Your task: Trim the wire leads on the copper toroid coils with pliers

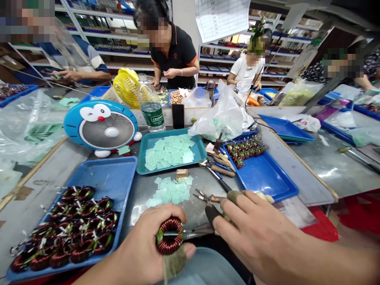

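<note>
a grey metal bench (196, 178) fills the foreground, with shelving and other people at work beyond it. a blue tray (97, 174) of wound rings lies at the left, and loose pale green sheets (172, 192) lie ahead of the hands. the left hand (139, 241) curls closed around a copper-wound ring (173, 248), held low over the near edge with its opening turned up. the right hand (261, 225) is bent, its fingers seemingly closed on a slim metal tool (197, 232) that reaches to the ring; its grip end is hidden. to work well here, i'd pinch the ring by its outer rim, keep the left fingertips off the tool's line, and guide the tip gently so that it doesn't scrape the windings; light, even pressure seems best.
</note>
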`<action>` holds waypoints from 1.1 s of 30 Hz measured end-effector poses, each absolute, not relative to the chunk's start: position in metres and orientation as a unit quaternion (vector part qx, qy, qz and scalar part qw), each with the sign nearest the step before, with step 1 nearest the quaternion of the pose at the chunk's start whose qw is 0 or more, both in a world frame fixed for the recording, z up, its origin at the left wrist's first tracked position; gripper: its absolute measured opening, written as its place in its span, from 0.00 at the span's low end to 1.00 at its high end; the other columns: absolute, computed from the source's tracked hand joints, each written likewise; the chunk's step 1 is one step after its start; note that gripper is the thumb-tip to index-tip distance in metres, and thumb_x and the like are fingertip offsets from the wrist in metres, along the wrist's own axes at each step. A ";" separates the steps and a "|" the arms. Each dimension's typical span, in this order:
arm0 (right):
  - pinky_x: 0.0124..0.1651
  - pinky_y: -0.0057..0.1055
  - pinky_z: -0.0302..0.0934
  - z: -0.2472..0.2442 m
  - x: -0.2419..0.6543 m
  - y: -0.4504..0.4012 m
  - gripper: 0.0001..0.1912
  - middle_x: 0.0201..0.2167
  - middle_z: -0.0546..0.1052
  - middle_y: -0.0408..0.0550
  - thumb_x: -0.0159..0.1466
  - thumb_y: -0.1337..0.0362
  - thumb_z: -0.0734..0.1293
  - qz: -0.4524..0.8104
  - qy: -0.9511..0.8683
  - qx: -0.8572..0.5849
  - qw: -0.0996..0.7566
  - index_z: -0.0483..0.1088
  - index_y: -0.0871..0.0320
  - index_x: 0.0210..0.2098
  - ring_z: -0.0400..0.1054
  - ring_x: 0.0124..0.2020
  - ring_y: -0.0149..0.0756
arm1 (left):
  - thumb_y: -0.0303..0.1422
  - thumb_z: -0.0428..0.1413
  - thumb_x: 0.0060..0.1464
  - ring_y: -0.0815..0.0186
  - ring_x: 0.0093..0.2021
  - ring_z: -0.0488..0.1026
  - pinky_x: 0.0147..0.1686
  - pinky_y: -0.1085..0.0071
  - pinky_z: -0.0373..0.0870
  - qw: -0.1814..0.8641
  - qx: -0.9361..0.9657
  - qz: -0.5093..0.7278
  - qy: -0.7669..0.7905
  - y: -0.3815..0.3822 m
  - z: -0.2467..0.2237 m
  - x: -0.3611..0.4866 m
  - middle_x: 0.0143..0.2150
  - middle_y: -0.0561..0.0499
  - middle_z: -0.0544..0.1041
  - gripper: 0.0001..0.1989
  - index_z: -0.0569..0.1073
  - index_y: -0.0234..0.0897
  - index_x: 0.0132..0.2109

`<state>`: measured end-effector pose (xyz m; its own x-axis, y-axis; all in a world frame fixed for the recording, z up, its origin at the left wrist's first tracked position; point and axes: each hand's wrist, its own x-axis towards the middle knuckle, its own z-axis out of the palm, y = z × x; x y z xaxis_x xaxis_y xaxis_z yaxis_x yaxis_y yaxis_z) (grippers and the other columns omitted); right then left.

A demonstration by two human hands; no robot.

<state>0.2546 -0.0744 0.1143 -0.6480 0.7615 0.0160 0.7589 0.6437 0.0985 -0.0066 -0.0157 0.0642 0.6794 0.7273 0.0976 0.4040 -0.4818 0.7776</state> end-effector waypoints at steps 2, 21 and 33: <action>0.35 0.42 0.46 0.112 0.255 -0.074 0.10 0.35 0.73 0.45 0.64 0.61 0.71 0.058 0.906 0.419 0.005 0.65 0.52 0.39 0.61 0.33 0.45 | 0.43 0.65 0.53 0.63 0.32 0.76 0.37 0.69 0.74 0.376 0.835 0.218 0.336 -0.015 0.063 -0.006 0.29 0.57 0.73 0.15 0.69 0.42 0.39; 0.48 0.44 0.52 0.071 0.246 -0.077 0.05 0.41 0.76 0.49 0.65 0.68 0.67 0.037 0.876 0.460 -0.140 0.69 0.53 0.40 0.64 0.38 0.46 | 0.41 0.70 0.50 0.54 0.59 0.72 0.58 0.62 0.65 0.595 0.682 0.288 0.312 -0.027 0.036 -0.027 0.47 0.52 0.77 0.26 0.67 0.49 0.51; 0.43 0.44 0.49 0.081 0.238 -0.071 0.06 0.46 0.78 0.53 0.62 0.65 0.68 0.083 0.890 0.436 -0.101 0.69 0.52 0.40 0.61 0.36 0.47 | 0.45 0.73 0.47 0.47 0.63 0.68 0.55 0.61 0.64 0.691 0.583 0.300 0.304 -0.032 0.030 -0.012 0.52 0.48 0.74 0.28 0.67 0.46 0.49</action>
